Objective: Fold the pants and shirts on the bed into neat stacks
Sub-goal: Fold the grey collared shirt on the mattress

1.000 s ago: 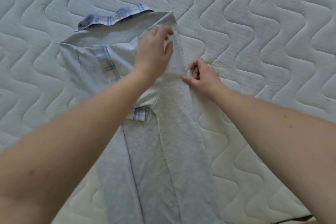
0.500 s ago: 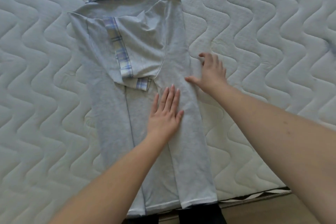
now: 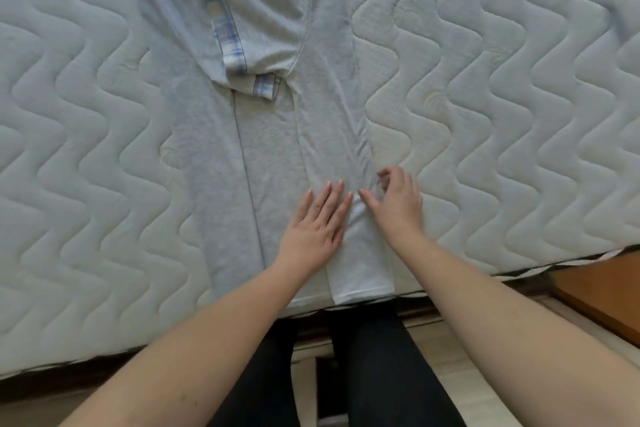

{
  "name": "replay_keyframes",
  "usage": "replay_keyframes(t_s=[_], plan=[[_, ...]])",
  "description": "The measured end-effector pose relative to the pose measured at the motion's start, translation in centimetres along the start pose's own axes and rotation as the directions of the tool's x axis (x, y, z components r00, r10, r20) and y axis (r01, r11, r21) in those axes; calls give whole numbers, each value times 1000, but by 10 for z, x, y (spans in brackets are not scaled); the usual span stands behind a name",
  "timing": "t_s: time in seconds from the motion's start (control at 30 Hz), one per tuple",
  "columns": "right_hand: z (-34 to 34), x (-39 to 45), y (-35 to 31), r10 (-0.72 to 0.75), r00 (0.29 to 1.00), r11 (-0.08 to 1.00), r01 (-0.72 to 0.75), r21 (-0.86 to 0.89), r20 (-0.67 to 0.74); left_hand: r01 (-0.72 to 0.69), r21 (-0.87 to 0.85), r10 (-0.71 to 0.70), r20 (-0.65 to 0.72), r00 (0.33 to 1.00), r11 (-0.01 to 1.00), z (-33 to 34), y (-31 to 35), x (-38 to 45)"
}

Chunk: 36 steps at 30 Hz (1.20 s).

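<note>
A light grey shirt [image 3: 266,135] with blue plaid trim lies lengthwise on the bed, both sides folded in toward its middle. Its collar end runs out of the top of the view, and its hem reaches the near mattress edge. My left hand [image 3: 317,222] lies flat with straight fingers on the lower part of the right folded panel. My right hand [image 3: 396,204] sits at the shirt's right edge just beside it, fingers bent, thumb and fingertips closing on a small ridge of the fabric there.
The white quilted mattress [image 3: 502,121] fills most of the view, its near edge running across the bottom. Below that edge are my legs in dark trousers [image 3: 363,367], a light floor and a wooden board [image 3: 602,291] at the lower right.
Both hands slid down the shirt toward the hem. My left hand stays flat; my right hand went from lying spread at the edge to bent fingers on the fabric. The view dropped toward the bed's edge.
</note>
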State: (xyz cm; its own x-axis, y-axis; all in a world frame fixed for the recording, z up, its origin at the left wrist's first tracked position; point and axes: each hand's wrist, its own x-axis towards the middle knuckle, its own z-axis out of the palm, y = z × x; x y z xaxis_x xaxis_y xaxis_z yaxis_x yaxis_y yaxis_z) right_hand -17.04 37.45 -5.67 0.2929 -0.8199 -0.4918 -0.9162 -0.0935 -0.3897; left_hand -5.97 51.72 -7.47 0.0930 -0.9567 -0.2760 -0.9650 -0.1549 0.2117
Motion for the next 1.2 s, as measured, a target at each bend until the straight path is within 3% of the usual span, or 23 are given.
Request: replay_keyframes(t_s=[0.1,0.2,0.27,0.33,0.4,0.47,0.5,0.57,0.6,0.63,0.7,0.77,0.8,0.83,0.93,1.13,1.2], plan=[[4,-33,17,93,994,995,-91,-35,63,-8,-7,8,45,999,1000,-1,12,-28],[3,-59,30,162,966,980,-135,-144,200,-17,-36,25,246,969,999,-2,20,-50],[2,-72,35,234,915,956,-155,-249,329,-38,-48,54,383,922,998,-5,18,-65],[1,-83,37,316,838,938,-206,-279,445,-48,-88,81,430,899,995,-8,16,-82],[-1,-94,40,346,783,938,-279,-206,517,-17,-219,113,432,895,976,-12,14,-100],[-1,-104,43,318,788,941,-329,-75,528,19,-342,111,357,928,939,-17,11,-119],[-2,-111,45,306,796,934,-356,-4,522,59,-376,66,310,948,925,-19,8,-127],[-3,-122,44,301,806,899,-418,131,509,276,-448,-187,233,954,850,-23,-1,-142],[-4,-126,44,306,809,875,-447,186,502,423,-476,-363,217,906,771,-24,-8,-149],[-3,-129,42,312,812,854,-467,228,493,564,-485,-534,216,817,668,-24,-15,-155],[-3,-135,40,335,818,833,-489,259,468,784,-480,-799,242,551,394,-22,-33,-167],[-1,-138,38,344,831,841,-480,250,436,866,-496,-896,350,272,69,-17,-48,-179],[-1,-139,37,341,840,847,-470,248,423,858,-509,-882,434,186,-70,-12,-54,-183],[-1,-140,36,334,847,854,-458,249,413,832,-524,-842,520,144,-182,-6,-58,-187],[-4,-144,32,306,861,863,-431,265,406,738,-565,-691,698,189,-369,3,-60,-195],[-24,-153,17,286,892,776,-430,461,350,596,-696,-641,678,360,-401,-31,-47,-211],[-38,-159,6,241,939,818,-333,469,247,589,-751,-692,595,409,-298,-48,-40,-220]])
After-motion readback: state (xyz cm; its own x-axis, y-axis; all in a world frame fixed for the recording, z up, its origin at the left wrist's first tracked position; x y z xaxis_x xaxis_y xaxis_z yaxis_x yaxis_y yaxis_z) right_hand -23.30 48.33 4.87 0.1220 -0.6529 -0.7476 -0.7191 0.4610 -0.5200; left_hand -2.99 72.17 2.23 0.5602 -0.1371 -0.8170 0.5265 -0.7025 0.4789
